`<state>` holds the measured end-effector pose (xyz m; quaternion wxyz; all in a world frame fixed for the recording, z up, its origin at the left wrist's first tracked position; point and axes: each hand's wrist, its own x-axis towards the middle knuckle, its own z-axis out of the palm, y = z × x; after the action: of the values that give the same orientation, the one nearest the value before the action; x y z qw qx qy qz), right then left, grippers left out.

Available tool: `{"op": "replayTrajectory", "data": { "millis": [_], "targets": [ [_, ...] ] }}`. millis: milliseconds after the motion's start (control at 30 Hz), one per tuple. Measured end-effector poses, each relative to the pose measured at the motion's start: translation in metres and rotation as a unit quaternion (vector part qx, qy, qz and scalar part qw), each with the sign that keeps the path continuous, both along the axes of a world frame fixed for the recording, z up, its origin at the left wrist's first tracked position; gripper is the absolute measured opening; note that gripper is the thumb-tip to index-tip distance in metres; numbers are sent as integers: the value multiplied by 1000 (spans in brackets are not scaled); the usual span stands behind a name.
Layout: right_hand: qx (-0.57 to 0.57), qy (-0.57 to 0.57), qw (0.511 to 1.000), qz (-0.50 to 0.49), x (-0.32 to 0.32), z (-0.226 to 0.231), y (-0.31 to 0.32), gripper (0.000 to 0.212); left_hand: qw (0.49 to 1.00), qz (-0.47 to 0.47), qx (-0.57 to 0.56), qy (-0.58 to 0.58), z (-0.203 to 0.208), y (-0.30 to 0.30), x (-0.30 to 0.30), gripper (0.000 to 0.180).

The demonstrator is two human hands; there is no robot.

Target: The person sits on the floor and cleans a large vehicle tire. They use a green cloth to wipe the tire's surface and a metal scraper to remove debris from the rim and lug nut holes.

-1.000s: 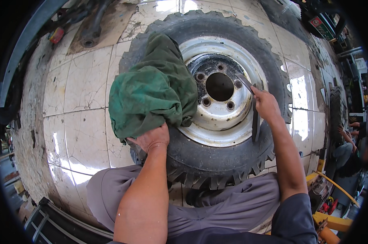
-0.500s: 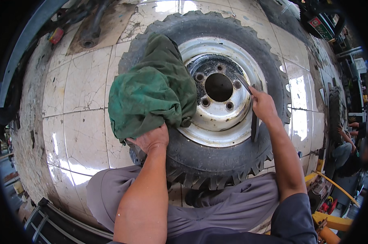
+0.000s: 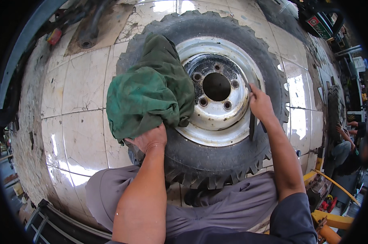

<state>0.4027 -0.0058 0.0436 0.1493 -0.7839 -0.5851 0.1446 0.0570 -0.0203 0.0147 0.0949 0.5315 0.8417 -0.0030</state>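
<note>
In front of me a wheel lies flat, its black knobbly tyre [image 3: 206,159] around a worn silver rim [image 3: 208,137] with a round centre hole and several bolt holes. A crumpled green cloth [image 3: 145,95] covers the tyre's left side and part of the rim. My left hand [image 3: 151,139] is at the cloth's near edge, its fingers hidden beneath it. My right hand [image 3: 260,103] is closed around a narrow flat metal bar [image 3: 246,81], whose tip is over the right side of the rim. Below that hand a dark flat strip [image 3: 252,127] lies across the rim edge; whether it is the same piece, I cannot tell.
Cracked pale tiles [image 3: 84,85] make up the floor. A rusty metal arm [image 3: 88,34] rests on brown cardboard at the far left. Yellow metal parts [image 3: 333,219] stand at the near right. Another person [image 3: 346,142] crouches by a second tyre [image 3: 334,110] at the right.
My right hand has shifted slightly, and the bar's tip has swung from near a bolt hole to a steeper angle nearer the rim's right side. The left hand and cloth look unchanged.
</note>
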Motion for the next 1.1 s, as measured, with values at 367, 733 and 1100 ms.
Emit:
{"op": "replayTrajectory", "data": {
  "millis": [367, 733, 1100],
  "targets": [
    [-18, -50, 998, 25, -22, -12, 6, 56, 999, -6, 33, 18, -14, 1, -4, 68],
    [-116, -158, 979, 54, -34, 3, 3, 65, 999, 2, 34, 5, -22, -1, -8, 72],
    [-168, -209, 962, 48, -32, 3, -1, 66, 1000, 0, 30, 0, -15, 2, -3, 69]
  ]
}}
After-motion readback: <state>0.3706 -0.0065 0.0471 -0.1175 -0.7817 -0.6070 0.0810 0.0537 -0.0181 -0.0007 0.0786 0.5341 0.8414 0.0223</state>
